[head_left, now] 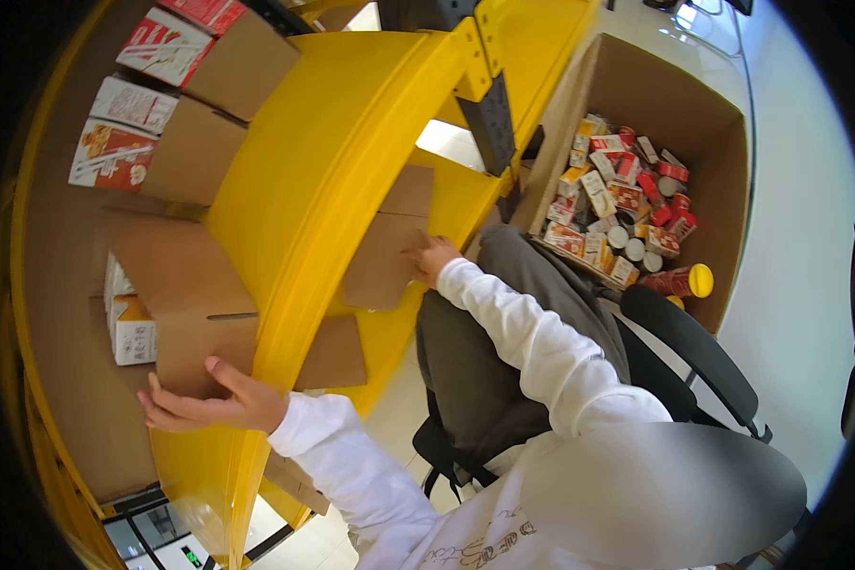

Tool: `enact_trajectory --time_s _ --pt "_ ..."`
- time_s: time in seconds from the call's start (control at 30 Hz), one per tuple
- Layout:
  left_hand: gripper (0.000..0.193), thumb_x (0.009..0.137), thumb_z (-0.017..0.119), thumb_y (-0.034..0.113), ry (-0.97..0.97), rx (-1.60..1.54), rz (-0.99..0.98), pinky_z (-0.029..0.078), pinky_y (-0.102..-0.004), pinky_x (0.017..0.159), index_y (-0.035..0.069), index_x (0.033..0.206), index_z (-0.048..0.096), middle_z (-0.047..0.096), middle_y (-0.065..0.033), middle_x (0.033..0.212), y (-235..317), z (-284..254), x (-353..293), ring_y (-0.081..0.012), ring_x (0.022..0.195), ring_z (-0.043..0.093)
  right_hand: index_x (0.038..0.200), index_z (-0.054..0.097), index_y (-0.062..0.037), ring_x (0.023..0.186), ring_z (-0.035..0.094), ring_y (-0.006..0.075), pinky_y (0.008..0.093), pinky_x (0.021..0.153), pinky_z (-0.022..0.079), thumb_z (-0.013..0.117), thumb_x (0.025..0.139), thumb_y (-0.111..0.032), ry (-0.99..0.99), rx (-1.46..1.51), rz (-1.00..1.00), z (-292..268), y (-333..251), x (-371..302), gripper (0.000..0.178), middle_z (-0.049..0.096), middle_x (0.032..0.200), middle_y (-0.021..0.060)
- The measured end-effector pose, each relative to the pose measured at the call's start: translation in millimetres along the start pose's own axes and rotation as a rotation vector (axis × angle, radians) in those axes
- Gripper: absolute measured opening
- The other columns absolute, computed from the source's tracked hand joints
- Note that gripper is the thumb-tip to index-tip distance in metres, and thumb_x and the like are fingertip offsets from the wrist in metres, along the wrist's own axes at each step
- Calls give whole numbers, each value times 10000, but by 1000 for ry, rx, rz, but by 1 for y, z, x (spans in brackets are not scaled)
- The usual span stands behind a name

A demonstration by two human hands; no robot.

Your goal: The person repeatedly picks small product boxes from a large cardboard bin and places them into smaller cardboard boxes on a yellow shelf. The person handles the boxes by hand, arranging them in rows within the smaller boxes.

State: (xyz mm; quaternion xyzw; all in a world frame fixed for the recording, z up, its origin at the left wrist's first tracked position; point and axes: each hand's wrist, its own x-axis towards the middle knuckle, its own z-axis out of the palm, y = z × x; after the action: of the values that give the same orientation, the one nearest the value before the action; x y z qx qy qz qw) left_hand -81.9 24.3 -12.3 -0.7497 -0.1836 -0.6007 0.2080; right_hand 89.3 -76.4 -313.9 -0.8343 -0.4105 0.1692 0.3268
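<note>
The left hand (pixel 209 404) is laid flat, with fingers stretched wide, on the flap of a cardboard box (pixel 176 285) that stands on the yellow shelf (pixel 342 142); nothing is gripped by it. Small white and orange cartons (pixel 131 323) are seen inside this box. The right hand (pixel 432 256) is placed against a lower cardboard flap (pixel 385 252), and whether it is closed on it cannot be told. A big open carton (pixel 636 95) full of red and white packages and cans (pixel 617 199) is standing well apart, to the right.
</note>
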Motion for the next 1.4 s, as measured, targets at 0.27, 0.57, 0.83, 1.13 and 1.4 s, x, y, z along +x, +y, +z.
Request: enact_trajectory --time_s 0.27,0.57,0.83,1.13,1.4 --pt "562 861 518 419 -1 -34 20 75 -496 1071 21 1245 421 343 -171 1307 13 4 7 -326 1258 256 1122 567 -129 973 576 313 368 844 457 612 785 -306 -581 113 -268 -100 86 43 383 594 1108 99" --pt "575 862 558 380 10 69 74 273 -473 970 -18 1249 409 387 -200 1245 -5 -1 -1 -357 1171 339 1155 540 -116 1034 553 299 362 887 445 643 767 -304 -431 212 606 -213 273 -66 444 561 1168 98" --pt "585 856 555 409 17 180 163 305 -436 961 -49 1202 444 431 -218 1212 15 6 1 -363 1118 398 1185 515 -104 1088 532 286 356 925 435 671 751 -303 -29 156 1524 -143 383 -143 502 532 1222 97" --pt "586 858 550 413 -25 125 194 304 -439 960 -48 1203 444 428 -221 1214 43 57 -3 -365 1118 397 1300 333 -24 1187 446 303 357 986 380 815 595 -364 305 183 1379 -59 465 -123 919 462 1278 180" --pt "586 860 546 417 -44 112 209 303 -442 959 -47 1203 443 426 -223 1215 44 63 -4 -366 1118 396 1172 489 -10 947 603 288 345 812 489 795 633 -325 705 613 1299 -7 447 -106 694 608 1067 161"
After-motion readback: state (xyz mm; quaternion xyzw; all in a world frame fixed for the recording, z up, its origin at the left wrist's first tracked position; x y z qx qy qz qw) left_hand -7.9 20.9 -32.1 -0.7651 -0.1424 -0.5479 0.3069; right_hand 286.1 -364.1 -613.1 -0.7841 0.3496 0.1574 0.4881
